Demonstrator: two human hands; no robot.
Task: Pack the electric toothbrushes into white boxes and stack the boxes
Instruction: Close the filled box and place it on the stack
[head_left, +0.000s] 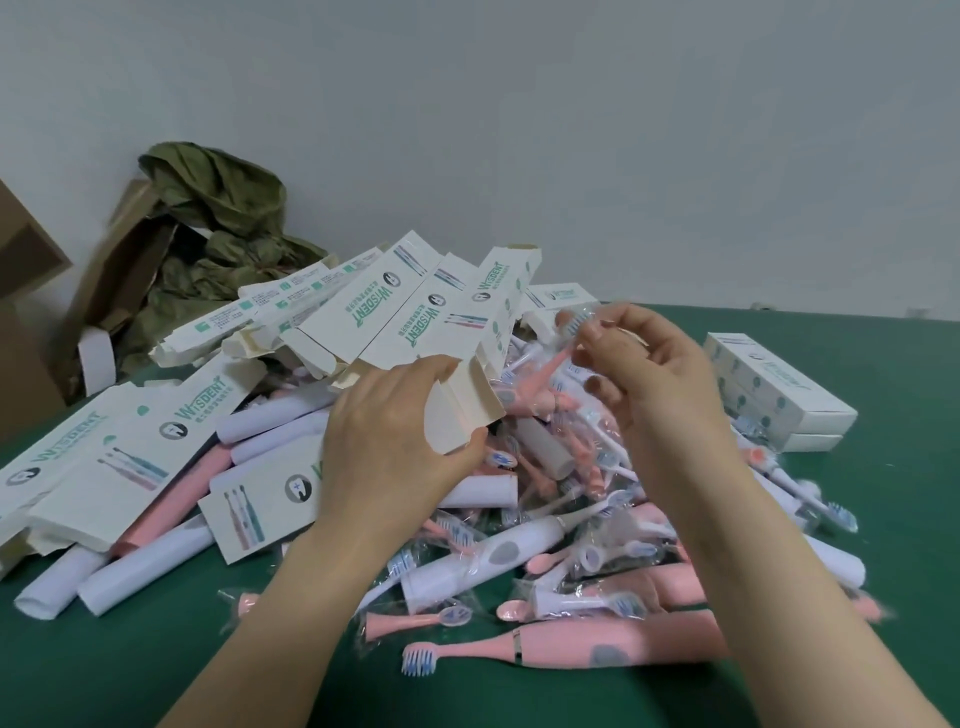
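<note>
Scanning from the left edge, I see a brown carton (26, 312) and a crumpled green bag (218, 218) against the wall, both off the work. Next comes a heap of flat white boxes (156, 441) fanned over the green table (156, 649), too overlapped to count exactly; well over ten. Rolled paper leaflets (130, 571) lie under and beside them, and I can pick out about six.

The left hand (395, 431) is clamped on the open end of one white box (457, 410), fingers curled round it with the flaps splayed toward the other hand. I judge this keeps the mouth open for loading. The right hand (654, 379) is raised just beside that mouth, thumb and fingers pinching a pink brush head (558, 358) in clear wrap, which looks lined up to go in.

Below the hands sits the loose pile: one white toothbrush (493, 553) in film, one pink toothbrush (597, 647) nearest me, and many wrapped spare heads I cannot count.

At the far right, closed boxes (779, 395) are stacked well apart from the mess. I count two, with the lower one mostly hidden.
</note>
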